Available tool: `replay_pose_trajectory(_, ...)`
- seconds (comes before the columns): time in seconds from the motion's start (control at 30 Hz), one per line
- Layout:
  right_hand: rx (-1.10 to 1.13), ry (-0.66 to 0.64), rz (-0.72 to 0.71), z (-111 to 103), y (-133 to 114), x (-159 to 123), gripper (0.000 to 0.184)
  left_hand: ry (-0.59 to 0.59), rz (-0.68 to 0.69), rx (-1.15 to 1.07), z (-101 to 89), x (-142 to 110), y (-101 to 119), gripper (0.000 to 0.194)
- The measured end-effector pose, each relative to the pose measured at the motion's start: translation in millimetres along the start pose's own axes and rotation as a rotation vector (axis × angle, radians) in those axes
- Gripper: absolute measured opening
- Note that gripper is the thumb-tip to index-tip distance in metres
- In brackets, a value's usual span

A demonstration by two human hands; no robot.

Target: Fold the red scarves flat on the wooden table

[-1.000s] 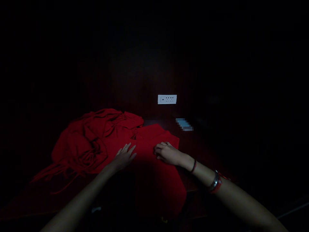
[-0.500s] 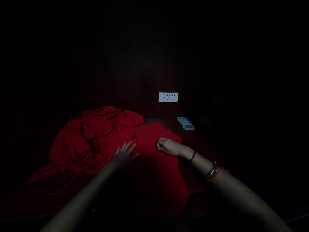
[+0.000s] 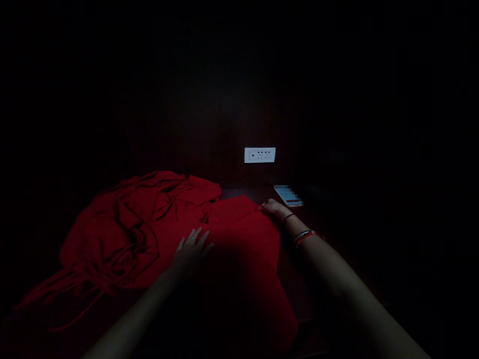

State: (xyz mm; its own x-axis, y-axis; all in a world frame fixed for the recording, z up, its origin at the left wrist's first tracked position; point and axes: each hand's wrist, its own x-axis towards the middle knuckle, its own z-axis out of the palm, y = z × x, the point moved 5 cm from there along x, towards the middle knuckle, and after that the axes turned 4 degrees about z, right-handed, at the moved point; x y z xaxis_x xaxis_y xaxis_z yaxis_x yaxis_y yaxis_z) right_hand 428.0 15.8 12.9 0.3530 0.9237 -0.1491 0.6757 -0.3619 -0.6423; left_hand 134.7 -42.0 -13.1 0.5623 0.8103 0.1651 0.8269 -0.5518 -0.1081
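Note:
A red apron (image 3: pixel 245 239) lies spread out on the dark table, its lower part hanging towards me over the front edge. On its left side my left hand (image 3: pixel 191 252) rests flat, fingers spread, a ring on one of them. My right hand (image 3: pixel 275 207) is at the apron's far right edge, with thumb and fingers closed on the fabric there. To the left is a heaped pile of the same red cloth (image 3: pixel 112 229), crumpled, with thin ties trailing to the left and front. Shadow hides much of the apron's near part.
A phone (image 3: pixel 288 196) with a lit screen lies just beyond my right hand. On the dark wall behind the table sits a white socket panel (image 3: pixel 259 155). Everything farther out is too dark to make out.
My right hand has moved right and away from me, from the apron's middle to its far right edge, which now lies flatter. My left hand stays flat on the cloth.

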Motion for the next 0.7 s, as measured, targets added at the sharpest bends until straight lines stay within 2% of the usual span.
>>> replay_pose_trajectory(0.1,0.069,-0.085,-0.026,-1.0,2.0,-0.5,0.015,-0.023,0.024,-0.021,-2.8,-1.1,0.9,0.04)
replay_pose_trajectory(0.3,0.16,-0.223,-0.068,-5.0,7.1,-13.3,0.008,-0.04,0.043,-0.053,-5.6,-2.2,2.5,0.038)
replay_pose_trajectory(0.47,0.254,-0.304,-0.254,-8.0,-6.6,-28.1,0.021,-0.015,0.037,-0.042,-2.5,-4.3,1.3,0.038)
replay_pose_trajectory(0.57,-0.003,-0.243,-0.421,-2.4,-20.9,-45.1,0.025,-0.002,0.025,-0.037,-1.1,-0.2,-0.5,0.041)
replay_pose_trajectory(0.7,-0.445,-0.172,-0.638,19.7,-39.4,-73.0,0.026,0.096,0.027,-0.042,-4.7,15.0,-1.9,0.045)
